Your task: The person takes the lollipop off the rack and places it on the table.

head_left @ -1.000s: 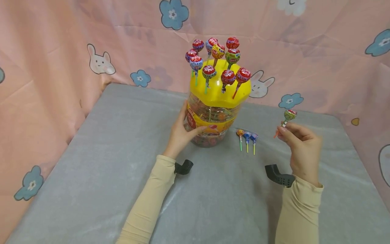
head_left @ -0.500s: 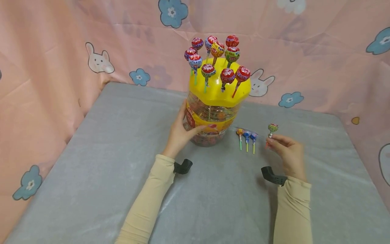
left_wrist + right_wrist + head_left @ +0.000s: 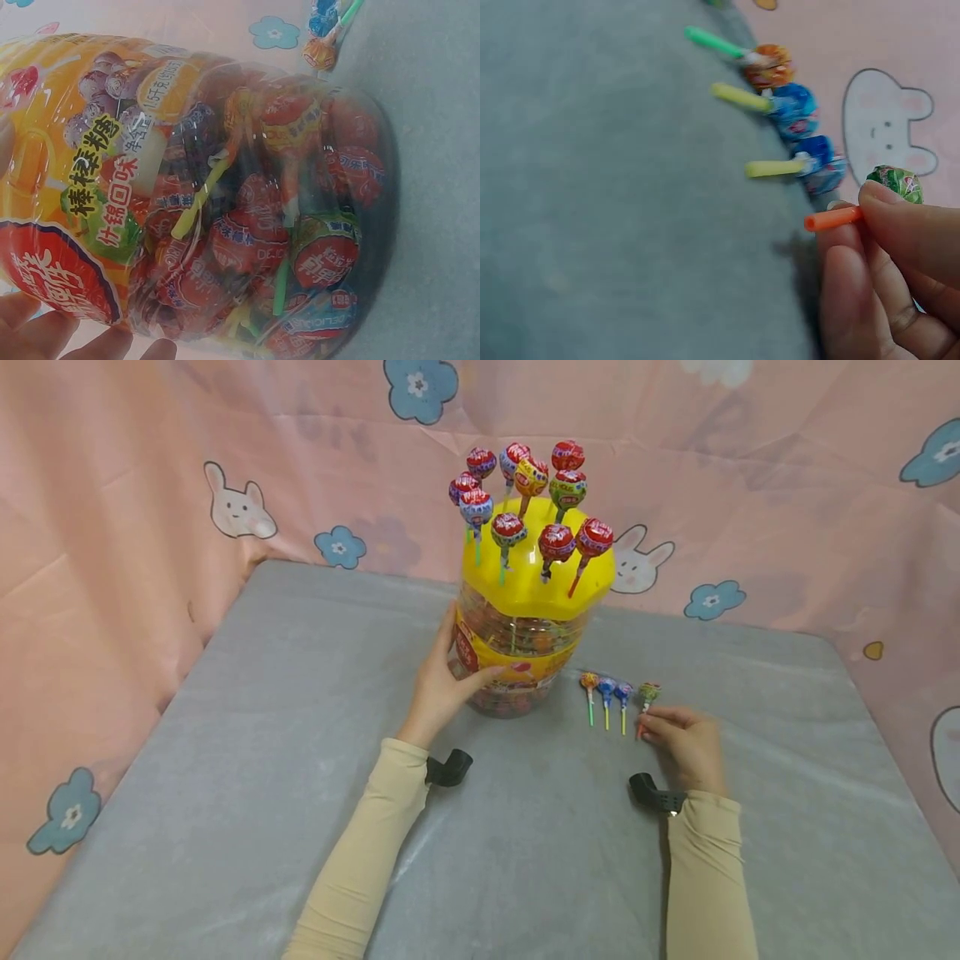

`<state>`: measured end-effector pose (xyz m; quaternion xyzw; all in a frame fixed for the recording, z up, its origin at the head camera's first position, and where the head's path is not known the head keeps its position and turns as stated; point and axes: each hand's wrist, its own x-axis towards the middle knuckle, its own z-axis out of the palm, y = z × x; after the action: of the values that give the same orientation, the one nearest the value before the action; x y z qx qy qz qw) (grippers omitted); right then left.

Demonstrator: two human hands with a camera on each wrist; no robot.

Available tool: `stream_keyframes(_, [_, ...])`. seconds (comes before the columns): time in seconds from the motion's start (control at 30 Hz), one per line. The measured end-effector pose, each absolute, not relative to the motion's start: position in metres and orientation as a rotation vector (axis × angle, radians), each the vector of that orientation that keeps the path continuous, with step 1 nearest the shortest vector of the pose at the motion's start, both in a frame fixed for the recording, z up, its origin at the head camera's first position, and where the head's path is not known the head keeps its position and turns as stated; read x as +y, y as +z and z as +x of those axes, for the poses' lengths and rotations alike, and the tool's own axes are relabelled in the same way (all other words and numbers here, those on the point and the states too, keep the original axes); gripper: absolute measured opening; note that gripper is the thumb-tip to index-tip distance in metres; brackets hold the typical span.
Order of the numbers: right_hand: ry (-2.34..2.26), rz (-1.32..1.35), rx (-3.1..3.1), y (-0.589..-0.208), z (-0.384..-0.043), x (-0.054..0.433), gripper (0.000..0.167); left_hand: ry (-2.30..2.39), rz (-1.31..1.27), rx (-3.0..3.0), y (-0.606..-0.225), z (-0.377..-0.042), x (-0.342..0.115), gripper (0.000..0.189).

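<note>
My right hand pinches the orange stick of a green-wrapped lollipop between thumb and fingers, close over the table. To its left, three lollipops lie in a row: an orange one on a green stick and two blue ones on yellow sticks. My left hand grips the side of a clear plastic jar, its thumb across the yellow label. Through the jar's wall several wrapped lollipops show. Several more lollipops stand upright in the jar's yellow lid.
A grey cloth covers the table. Behind it hangs a pink curtain printed with rabbits and blue flowers. Black camera mounts sit at both wrists.
My right hand has moved left and down with the green lollipop, bringing it beside the row of three. My left hand keeps its grip on the jar.
</note>
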<state>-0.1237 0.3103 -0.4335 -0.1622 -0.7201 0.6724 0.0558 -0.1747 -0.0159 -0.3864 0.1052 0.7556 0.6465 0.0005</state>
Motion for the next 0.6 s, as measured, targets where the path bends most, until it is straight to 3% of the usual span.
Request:
stream_keyframes(0.1, [1.983, -0.527, -2.232, -0.4348, -0.1248, 0.3083, 0.008, 2.026, 0.329, 2.375, -0.3860, -0.1749, -0.0159, 0.100])
stream_keyframes(0.6, [1.750, -0.658, -2.394, -0.4376, -0.1284, 0.3054, 0.030, 2.042, 0.327, 2.364, -0.3849, -0.1744, -0.0153, 0.099])
